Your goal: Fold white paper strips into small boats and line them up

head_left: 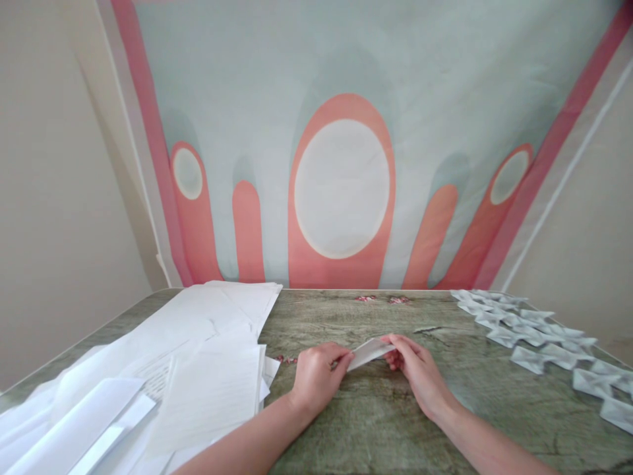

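Note:
A narrow folded strip of white paper (pixel 366 354) is stretched between my two hands, above the middle of the table. Its left end is pinched by my left hand (pixel 319 373), thumb against curled fingers. My right hand (pixel 415 369) grips the other end between thumb and fingers, and the strip slants up a little toward that side. Both hands are closed on the paper. The undersides of the fingers are partly hidden.
Loose white sheets (pixel 212 396) and folded papers (pixel 93 422) cover the left of the wood-grain table (pixel 316 442). Rows of folded paper pieces (pixel 529 359) lie at the right. Small red-and-white bits (pixel 366 299) lie near the back edge, before a patterned backdrop (pixel 341 270).

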Tool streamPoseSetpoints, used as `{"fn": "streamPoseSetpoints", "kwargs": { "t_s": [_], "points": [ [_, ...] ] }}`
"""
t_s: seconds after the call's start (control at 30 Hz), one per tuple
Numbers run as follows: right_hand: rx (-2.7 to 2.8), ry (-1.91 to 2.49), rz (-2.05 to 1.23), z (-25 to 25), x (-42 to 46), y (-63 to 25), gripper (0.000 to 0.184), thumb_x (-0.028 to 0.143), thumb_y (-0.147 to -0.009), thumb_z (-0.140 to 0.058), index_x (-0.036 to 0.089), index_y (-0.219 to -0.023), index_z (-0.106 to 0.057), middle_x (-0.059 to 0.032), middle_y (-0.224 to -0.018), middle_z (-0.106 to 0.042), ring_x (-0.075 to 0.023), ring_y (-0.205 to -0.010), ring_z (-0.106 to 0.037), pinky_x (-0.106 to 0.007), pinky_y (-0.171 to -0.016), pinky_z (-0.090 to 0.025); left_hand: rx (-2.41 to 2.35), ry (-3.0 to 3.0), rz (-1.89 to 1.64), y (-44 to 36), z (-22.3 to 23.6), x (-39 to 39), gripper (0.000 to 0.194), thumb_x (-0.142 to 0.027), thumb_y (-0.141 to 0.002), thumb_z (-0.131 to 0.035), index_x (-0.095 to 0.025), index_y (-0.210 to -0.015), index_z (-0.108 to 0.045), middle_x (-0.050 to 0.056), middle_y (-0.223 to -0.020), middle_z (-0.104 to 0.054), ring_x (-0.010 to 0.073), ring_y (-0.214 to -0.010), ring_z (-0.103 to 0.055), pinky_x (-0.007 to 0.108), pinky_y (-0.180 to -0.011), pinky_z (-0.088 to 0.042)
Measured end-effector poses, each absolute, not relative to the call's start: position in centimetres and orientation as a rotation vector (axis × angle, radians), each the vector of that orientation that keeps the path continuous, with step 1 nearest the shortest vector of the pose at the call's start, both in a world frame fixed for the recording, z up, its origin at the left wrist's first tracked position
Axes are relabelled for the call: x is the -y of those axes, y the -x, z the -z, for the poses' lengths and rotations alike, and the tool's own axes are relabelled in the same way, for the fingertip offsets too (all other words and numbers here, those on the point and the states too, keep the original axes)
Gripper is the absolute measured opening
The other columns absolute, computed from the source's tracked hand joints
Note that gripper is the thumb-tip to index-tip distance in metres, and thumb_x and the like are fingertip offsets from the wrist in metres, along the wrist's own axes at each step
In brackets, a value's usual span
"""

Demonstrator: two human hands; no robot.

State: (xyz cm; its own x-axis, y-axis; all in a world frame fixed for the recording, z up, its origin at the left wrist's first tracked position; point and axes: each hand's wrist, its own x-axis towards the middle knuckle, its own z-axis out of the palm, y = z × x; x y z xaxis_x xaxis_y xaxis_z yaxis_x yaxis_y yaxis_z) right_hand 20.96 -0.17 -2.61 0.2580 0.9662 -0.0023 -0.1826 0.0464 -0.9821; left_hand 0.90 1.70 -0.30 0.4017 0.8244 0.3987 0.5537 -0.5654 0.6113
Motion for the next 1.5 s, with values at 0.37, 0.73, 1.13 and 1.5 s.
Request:
{"fn": "streamPoseSetpoints", "kwargs": {
  "t_s": [0.37, 0.73, 1.13, 1.5],
  "points": [
    [0.918, 1.082, -1.185, 2.3, 0.3, -21.2, 0.034, 0.026, -0.064, -0.054, 0.016, -0.094, -0.068, -0.0040, -0.077, -0.068, -0.0178, -0.068, -0.054, -0.026, -0.058, -0.039, -1.215, -1.861, -0.901, -1.3, 2.1, -3.3, 0.038, -0.042, -0.081, -0.047, -0.012, -0.069, -0.068, 0.001, -0.061, -0.062, 0.0145, -0.058, -0.050, 0.022, -0.054, -0.036],
    [0.931, 1.171, -1.107, 2.4, 0.1, -21.0, 0.030, 0.039, -0.068, -0.062, 0.020, -0.091, -0.068, -0.0023, -0.079, -0.067, -0.0185, -0.070, -0.055, -0.026, -0.058, -0.041, -0.981, -1.760, -0.813, -1.1, 1.0, -3.0, 0.035, -0.038, -0.082, -0.046, -0.014, -0.096, -0.069, 0.001, -0.070, -0.065, 0.0147, -0.062, -0.054, 0.022, -0.055, -0.040],
    [1.013, 1.223, -0.969, 2.8, -0.1, -21.3, 0.035, 0.043, -0.068, -0.064, 0.020, -0.094, -0.068, -0.0052, -0.100, -0.066, -0.0240, -0.090, -0.055, -0.029, -0.070, -0.043, -0.943, -1.571, -0.773, -1.3, 0.9, -2.9, 0.034, -0.026, -0.077, -0.048, -0.016, -0.104, -0.065, 0.003, -0.082, -0.070, 0.0195, -0.073, -0.065, 0.024, -0.057, -0.045],
    [1.055, 1.203, -0.886, 2.6, 0.0, -21.2, 0.022, 0.039, -0.070, -0.064, 0.020, -0.080, -0.061, -0.0018, -0.079, -0.061, -0.0182, -0.073, -0.054, -0.026, -0.063, -0.044, -0.940, -1.516, -0.814, -1.5, 1.0, -2.9, 0.034, -0.026, -0.074, -0.052, -0.011, -0.102, -0.065, 0.005, -0.077, -0.071, 0.0200, -0.071, -0.065, 0.026, -0.061, -0.047]
  ]
}}
